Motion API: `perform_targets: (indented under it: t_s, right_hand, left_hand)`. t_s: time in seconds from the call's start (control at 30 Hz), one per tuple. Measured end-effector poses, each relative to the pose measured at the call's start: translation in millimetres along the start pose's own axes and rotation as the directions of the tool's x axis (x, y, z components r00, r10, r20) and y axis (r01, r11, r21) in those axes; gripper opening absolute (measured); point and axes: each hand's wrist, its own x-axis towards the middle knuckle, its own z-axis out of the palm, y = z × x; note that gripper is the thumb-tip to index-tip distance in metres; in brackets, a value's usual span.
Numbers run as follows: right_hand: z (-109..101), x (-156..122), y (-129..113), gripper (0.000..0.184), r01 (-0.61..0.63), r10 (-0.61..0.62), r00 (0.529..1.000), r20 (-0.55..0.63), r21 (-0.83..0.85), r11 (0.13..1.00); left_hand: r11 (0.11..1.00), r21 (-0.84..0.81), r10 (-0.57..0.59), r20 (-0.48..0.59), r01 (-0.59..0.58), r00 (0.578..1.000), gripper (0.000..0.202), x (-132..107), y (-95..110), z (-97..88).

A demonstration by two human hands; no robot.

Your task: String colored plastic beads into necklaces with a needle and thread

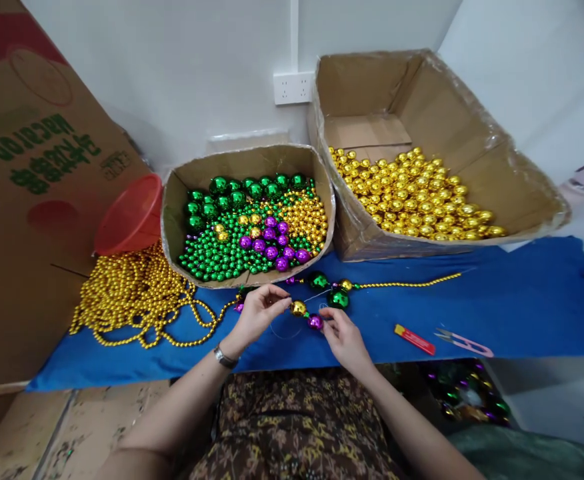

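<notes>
Over the wrinkled blue cloth (372, 323), two glossy round beads, a gold bead (299, 307) and a purple bead (315, 321), hang joined by a small green bead (307, 314) between the person's hands. The left hand (258, 315) presses thumb and forefinger together at the gold one's edge; whether they grip bead or thin thread, I cannot tell. The right hand (345, 337) pinches the purple one's side. Behind stands a rounded cardboard tub (252, 161) of shiny beads, beside an angular, tape-edged carton (482, 147) of metallic gold balls (417, 193). Flat on the right lie slim, pink-handled snips (465, 342).
</notes>
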Motion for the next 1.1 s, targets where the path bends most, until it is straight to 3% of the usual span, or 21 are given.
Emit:
perform_targets:
  t_s: [0.13, 0.2, 0.3, 0.37, 0.43, 0.57, 0.67, 0.77, 0.93, 1.0, 1.1]
  right_hand:
    - [-10.2, 2.2, -4.4, 0.034, 0.138, -0.128, 0.99, 0.055, -0.254, 0.957]
    - [-23.0, 7.4, -18.5, 0.033, 0.182, -0.159, 0.983, 0.097, -0.313, 0.932]
    - [-40.8, 19.3, -49.5, 0.03, 0.262, -0.25, 0.965, 0.08, -0.258, 0.93]
    - [-47.2, 26.9, -69.1, 0.03, 0.342, -0.335, 0.94, 0.067, -0.207, 0.917]
    - [-49.9, 32.3, -82.1, 0.027, 0.41, -0.399, 0.912, 0.095, -0.171, 0.896]
    - [-58.2, 35.3, -90.7, 0.022, 0.416, -0.405, 0.908, 0.103, -0.128, 0.9]
    - [-73.7, 34.6, -99.4, 0.021, 0.37, -0.367, 0.929, 0.042, -0.109, 0.923]
    - [-89.7, 33.2, -119.4, 0.021, 0.309, -0.309, 0.951, 0.002, 0.036, 0.95]
    - [-107.7, 28.3, -155.1, 0.022, 0.293, -0.275, 0.956, -0.102, 0.324, 0.9]
    - [-117.1, 26.6, -160.4, 0.021, 0.321, -0.257, 0.943, -0.21, 0.385, 0.865]
    - [-136.7, 26.2, -154.3, 0.017, 0.392, -0.24, 0.897, -0.372, 0.416, 0.821]
  left_hand:
    - [0.971, 0.191, 0.143, 0.031, -0.146, 0.989, 0.019, -0.6, -0.7, 6.4]
    - [0.913, 0.298, 0.271, 0.072, -0.28, 0.96, 0.017, -0.8, 13.2, 7.4]
    - [0.803, 0.384, 0.429, 0.156, -0.455, 0.89, 0.014, 0.0, 49.5, 9.3]
    - [0.765, 0.364, 0.499, 0.188, -0.532, 0.846, 0.013, 1.5, 76.7, 12.3]
    - [0.765, 0.318, 0.533, 0.174, -0.56, 0.828, 0.01, 3.5, 99.7, 16.3]
    - [0.845, 0.142, 0.513, 0.053, -0.515, 0.857, 0.01, 8.2, 118.0, 22.6]
    - [0.882, -0.058, 0.471, 0.04, -0.468, 0.881, 0.019, 11.7, 104.0, 27.1]
    - [0.88, -0.105, 0.475, 0.238, -0.464, 0.847, 0.037, 15.0, 77.4, 38.8]
    - [0.79, 0.04, 0.49, 0.557, -0.611, 0.67, 0.042, 18.6, 39.8, 73.4]
    - [0.77, 0.132, 0.419, 0.633, -0.625, 0.651, 0.039, 19.6, 25.8, 84.2]
    - [0.682, 0.362, 0.282, 0.672, -0.636, 0.685, 0.038, 20.3, 2.2, 89.2]
